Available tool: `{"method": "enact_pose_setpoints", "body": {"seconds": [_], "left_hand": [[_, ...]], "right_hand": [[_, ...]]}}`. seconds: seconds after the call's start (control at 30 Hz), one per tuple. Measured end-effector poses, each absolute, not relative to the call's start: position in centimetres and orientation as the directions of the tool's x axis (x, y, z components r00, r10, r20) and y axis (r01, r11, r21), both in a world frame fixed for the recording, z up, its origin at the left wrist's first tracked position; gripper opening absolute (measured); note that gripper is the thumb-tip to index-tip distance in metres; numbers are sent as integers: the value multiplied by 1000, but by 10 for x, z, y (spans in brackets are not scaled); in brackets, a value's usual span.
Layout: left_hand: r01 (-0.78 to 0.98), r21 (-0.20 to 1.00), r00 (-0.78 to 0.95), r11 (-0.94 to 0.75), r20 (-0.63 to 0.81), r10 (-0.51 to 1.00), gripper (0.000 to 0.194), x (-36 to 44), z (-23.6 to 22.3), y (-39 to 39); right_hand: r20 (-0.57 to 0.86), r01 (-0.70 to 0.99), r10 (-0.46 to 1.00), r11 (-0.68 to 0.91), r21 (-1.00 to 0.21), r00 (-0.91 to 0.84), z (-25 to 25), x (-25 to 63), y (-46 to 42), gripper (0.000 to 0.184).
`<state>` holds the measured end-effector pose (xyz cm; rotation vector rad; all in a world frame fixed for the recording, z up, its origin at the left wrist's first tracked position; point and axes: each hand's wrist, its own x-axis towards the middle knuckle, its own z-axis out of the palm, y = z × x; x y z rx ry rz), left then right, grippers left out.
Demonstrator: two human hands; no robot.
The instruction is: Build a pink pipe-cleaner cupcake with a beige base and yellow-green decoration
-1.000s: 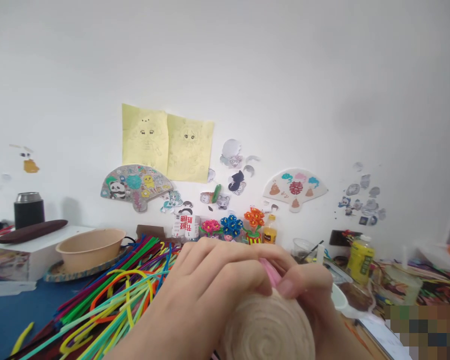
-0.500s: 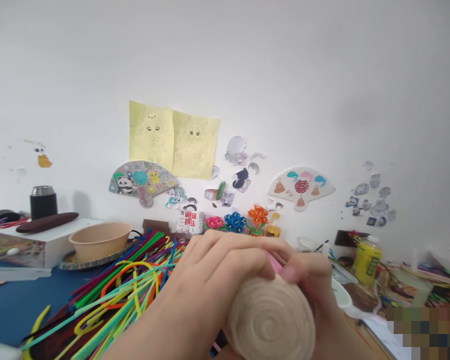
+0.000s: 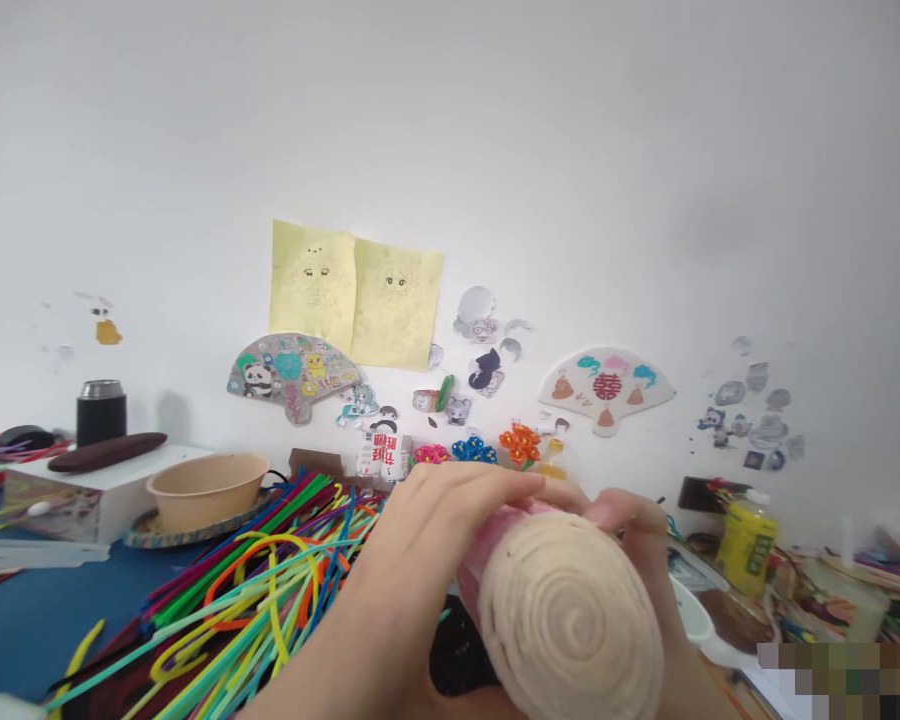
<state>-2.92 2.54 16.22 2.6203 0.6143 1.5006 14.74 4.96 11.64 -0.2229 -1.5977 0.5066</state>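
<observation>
Between both hands is a rounded, beige object (image 3: 581, 620) with spiral rings on the end facing me and pink along its side; it looks like coiled clay, though I cannot tell its material for sure. My left hand (image 3: 435, 540) wraps over its left and upper side, fingers reaching across the top. On the upper right, my right hand (image 3: 634, 525) grips it with bent fingers. Its far side is hidden. Below it, a dark patch (image 3: 461, 645) shows between the left hand and the object.
Colourful pipe cleaners (image 3: 270, 580) are heaped on the left beside a beige bowl (image 3: 206, 490) on a woven mat. A dark cup (image 3: 101, 415) stands behind a white box (image 3: 97, 490). On the right are a yellow bottle (image 3: 748, 540) and a white dish (image 3: 690, 610). Pipe-cleaner flowers (image 3: 521, 443) stand by the wall.
The beige object has shifted right and turned, showing more of its pink side. The fingers have spread away from its near end. The background sits slightly lower in view.
</observation>
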Motion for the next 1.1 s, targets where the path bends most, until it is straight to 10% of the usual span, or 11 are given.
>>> {"method": "enact_pose_setpoints", "body": {"seconds": [0.23, 0.43, 0.73, 1.1], "left_hand": [[471, 84, 356, -878, 893, 276, 60, -25, 149, 22], [559, -2, 332, -829, 917, 221, 67, -19, 146, 21], [614, -134, 401, -778, 902, 162, 69, -19, 139, 33], [497, 226, 293, -838, 865, 407, 88, -7, 127, 34]], "right_hand": [[926, -156, 371, 913, -376, -62, 119, 162, 56, 37], [967, -29, 253, 967, -254, -33, 125, 162, 50, 73], [967, 25, 237, 970, -240, 92, 117, 155, 55, 72], [938, 155, 215, 952, -264, 272, 116, 137, 54, 44]]}}
